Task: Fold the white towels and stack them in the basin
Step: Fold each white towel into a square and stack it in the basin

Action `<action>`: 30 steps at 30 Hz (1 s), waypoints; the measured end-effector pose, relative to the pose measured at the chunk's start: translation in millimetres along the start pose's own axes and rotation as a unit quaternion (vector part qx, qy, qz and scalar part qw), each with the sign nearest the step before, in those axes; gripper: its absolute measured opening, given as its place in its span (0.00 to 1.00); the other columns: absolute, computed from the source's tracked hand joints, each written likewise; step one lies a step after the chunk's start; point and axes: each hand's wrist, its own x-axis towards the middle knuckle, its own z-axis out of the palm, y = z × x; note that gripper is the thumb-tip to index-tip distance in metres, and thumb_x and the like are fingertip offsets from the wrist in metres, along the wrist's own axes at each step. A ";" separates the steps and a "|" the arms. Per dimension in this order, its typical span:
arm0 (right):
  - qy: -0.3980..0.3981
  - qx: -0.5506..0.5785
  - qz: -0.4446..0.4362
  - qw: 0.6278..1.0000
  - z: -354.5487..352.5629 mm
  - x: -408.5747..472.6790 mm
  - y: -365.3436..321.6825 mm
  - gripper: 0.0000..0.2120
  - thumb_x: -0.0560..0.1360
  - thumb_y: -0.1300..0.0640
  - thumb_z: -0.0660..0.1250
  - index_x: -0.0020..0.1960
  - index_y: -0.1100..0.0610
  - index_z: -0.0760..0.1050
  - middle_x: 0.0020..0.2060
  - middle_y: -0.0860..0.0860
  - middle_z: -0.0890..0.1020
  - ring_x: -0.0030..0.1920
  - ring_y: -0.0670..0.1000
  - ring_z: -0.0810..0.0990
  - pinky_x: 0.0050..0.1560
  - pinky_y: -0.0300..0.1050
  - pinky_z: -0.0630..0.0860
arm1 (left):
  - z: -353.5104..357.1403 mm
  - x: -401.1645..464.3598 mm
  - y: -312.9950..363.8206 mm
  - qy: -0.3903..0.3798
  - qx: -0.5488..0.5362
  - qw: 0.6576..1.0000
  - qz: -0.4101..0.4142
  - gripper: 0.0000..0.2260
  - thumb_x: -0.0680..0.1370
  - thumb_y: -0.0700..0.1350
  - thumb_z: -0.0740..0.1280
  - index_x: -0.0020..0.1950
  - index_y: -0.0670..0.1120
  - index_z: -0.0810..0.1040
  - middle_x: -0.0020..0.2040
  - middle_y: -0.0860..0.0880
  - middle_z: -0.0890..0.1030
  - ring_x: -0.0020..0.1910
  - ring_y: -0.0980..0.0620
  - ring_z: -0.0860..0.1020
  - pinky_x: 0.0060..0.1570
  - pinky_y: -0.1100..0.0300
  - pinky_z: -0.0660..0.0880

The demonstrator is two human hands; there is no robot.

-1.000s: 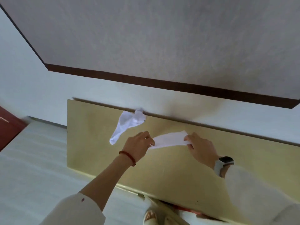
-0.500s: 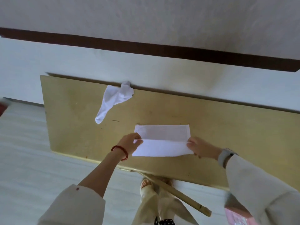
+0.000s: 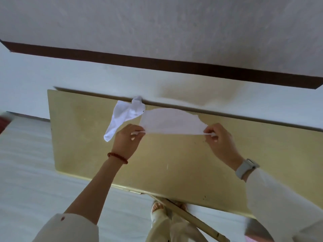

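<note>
White thin cloth towel [image 3: 172, 122], flat and half-folded on the yellow-tan wooden table [image 3: 174, 163] 0.5 s ago, is now lifted — left hand [image 3: 128, 139] & right hand [image 3: 221, 143] pinch its near corners. Probably the next fold; no basin in view.

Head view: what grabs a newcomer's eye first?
The white towel stretched above the middle of the yellow table, its near edge pinched by the left hand and right hand. A second, crumpled towel lies just left of it at the table's far edge.
</note>
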 end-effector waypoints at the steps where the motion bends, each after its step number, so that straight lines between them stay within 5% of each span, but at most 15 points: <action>1: -0.045 -0.006 0.032 0.998 5.4 -12.8 12.9 0.06 0.71 0.71 0.65 0.44 0.61 0.75 0.39 0.52 0.77 0.39 0.54 0.78 0.40 0.36 0.73 | 3.4 -10.9 -13.3 -0.050 0.026 0.998 -0.023 0.03 0.71 0.34 0.71 0.43 0.39 0.81 0.42 0.47 0.82 0.39 0.58 0.77 0.41 0.79 0.67; 4: -0.196 -0.026 0.155 0.968 21.9 -41.9 49.2 0.07 0.73 0.69 0.62 0.45 0.60 0.77 0.37 0.54 0.79 0.40 0.58 0.80 0.45 0.51 0.77 | 19.3 -39.0 -51.1 -0.210 0.098 0.967 -0.108 0.04 0.73 0.37 0.69 0.45 0.42 0.82 0.45 0.49 0.82 0.43 0.54 0.76 0.45 0.72 0.65; 6: -0.230 -0.035 0.198 0.952 32.4 -53.2 68.3 0.07 0.74 0.67 0.62 0.46 0.59 0.78 0.34 0.51 0.79 0.38 0.56 0.80 0.42 0.48 0.77 | 31.9 -50.7 -66.5 -0.244 0.073 0.951 -0.177 0.04 0.74 0.37 0.68 0.44 0.45 0.81 0.43 0.49 0.82 0.38 0.53 0.77 0.44 0.67 0.71; 8: -0.226 -0.048 0.220 0.948 41.7 -56.5 80.6 0.08 0.75 0.64 0.62 0.48 0.56 0.78 0.35 0.46 0.78 0.37 0.51 0.78 0.37 0.41 0.71 | 43.1 -52.8 -75.7 -0.222 0.012 0.942 -0.251 0.05 0.74 0.37 0.68 0.42 0.47 0.79 0.41 0.48 0.81 0.32 0.52 0.77 0.37 0.63 0.77; 11: -0.193 -0.044 0.220 0.955 53.4 -47.5 92.3 0.08 0.76 0.61 0.61 0.51 0.54 0.78 0.39 0.46 0.78 0.38 0.43 0.74 0.34 0.35 0.66 | 55.8 -44.3 -87.7 -0.153 -0.012 0.946 -0.285 0.03 0.73 0.39 0.70 0.42 0.46 0.78 0.36 0.48 0.79 0.28 0.53 0.74 0.31 0.65 0.74; 15: -0.123 -0.013 0.222 0.967 71.0 -13.6 91.5 0.04 0.76 0.59 0.61 0.48 0.54 0.74 0.37 0.48 0.76 0.37 0.48 0.74 0.33 0.39 0.67 | 61.1 -29.9 -99.3 -0.080 -0.027 0.956 -0.281 0.03 0.73 0.38 0.69 0.45 0.41 0.81 0.33 0.50 0.78 0.30 0.55 0.72 0.36 0.62 0.71; 20: -0.083 -0.011 0.234 0.969 100.4 21.7 88.8 0.07 0.75 0.59 0.61 0.41 0.61 0.74 0.33 0.61 0.78 0.34 0.56 0.73 0.35 0.46 0.66 | 64.8 -15.0 -115.2 -0.030 -0.011 0.956 -0.292 0.07 0.74 0.38 0.67 0.50 0.41 0.82 0.43 0.46 0.81 0.40 0.52 0.75 0.41 0.67 0.70; 23: -0.075 -0.026 0.247 0.966 115.1 33.6 91.1 0.06 0.75 0.59 0.61 0.39 0.56 0.73 0.29 0.54 0.75 0.33 0.54 0.72 0.36 0.47 0.69 | 71.0 -10.3 -127.3 -0.032 0.031 0.954 -0.298 0.08 0.75 0.39 0.66 0.53 0.41 0.81 0.49 0.44 0.80 0.48 0.47 0.76 0.51 0.60 0.70; 30: -0.060 -0.074 0.257 0.962 126.1 42.6 94.5 0.06 0.75 0.58 0.61 0.46 0.58 0.76 0.37 0.50 0.78 0.38 0.51 0.74 0.39 0.42 0.67 | 80.8 -9.3 -140.8 0.001 0.050 0.947 -0.317 0.07 0.75 0.44 0.65 0.50 0.46 0.81 0.47 0.49 0.80 0.45 0.52 0.75 0.48 0.61 0.68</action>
